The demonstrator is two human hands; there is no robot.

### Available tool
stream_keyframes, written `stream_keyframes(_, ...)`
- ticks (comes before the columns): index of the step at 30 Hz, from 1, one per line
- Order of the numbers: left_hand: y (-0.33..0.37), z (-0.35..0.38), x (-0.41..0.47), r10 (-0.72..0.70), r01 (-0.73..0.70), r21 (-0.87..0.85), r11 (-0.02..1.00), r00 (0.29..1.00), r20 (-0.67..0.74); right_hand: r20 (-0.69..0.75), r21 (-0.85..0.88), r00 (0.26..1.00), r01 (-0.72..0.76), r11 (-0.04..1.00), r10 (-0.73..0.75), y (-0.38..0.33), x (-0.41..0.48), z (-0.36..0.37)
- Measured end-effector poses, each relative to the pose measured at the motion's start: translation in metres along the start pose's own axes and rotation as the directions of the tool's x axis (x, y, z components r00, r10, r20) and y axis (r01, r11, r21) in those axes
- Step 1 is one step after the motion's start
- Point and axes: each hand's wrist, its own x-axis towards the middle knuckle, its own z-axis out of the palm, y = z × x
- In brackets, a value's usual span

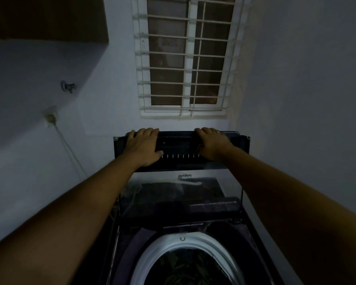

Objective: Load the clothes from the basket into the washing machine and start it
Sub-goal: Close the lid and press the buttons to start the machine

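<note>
The left hand (143, 147) and right hand (213, 144) both clamp the top edge of the raised lid (180, 145), fingers (150, 131) curled over it, hands apart. Below, dark clothes (189, 268) lie in the open drum (152, 254).

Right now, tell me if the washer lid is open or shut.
Open: lid raised, left hand and right hand gripping its top edge, drum exposed below.

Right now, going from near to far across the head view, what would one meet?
White round drum rim → raised dark glass washing machine lid → left hand and right hand gripping its top edge → white barred window
</note>
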Motion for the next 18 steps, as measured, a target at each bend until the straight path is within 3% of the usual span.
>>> stream_keyframes(11, 0.032, -0.043, -0.085, -0.011, 0.001, -0.065, 0.998, 0.989, -0.147, -0.114, -0.045, 0.991, 0.066, 0.997, -0.07, -0.002, -0.098, -0.035)
stream_keyframes(18, 0.073, -0.056, -0.134, 0.058, -0.06, -0.077, 0.995, 0.998, -0.033, -0.146, 0.245, 0.979, 0.174, 0.954, -0.141, 0.013, -0.154, -0.027)
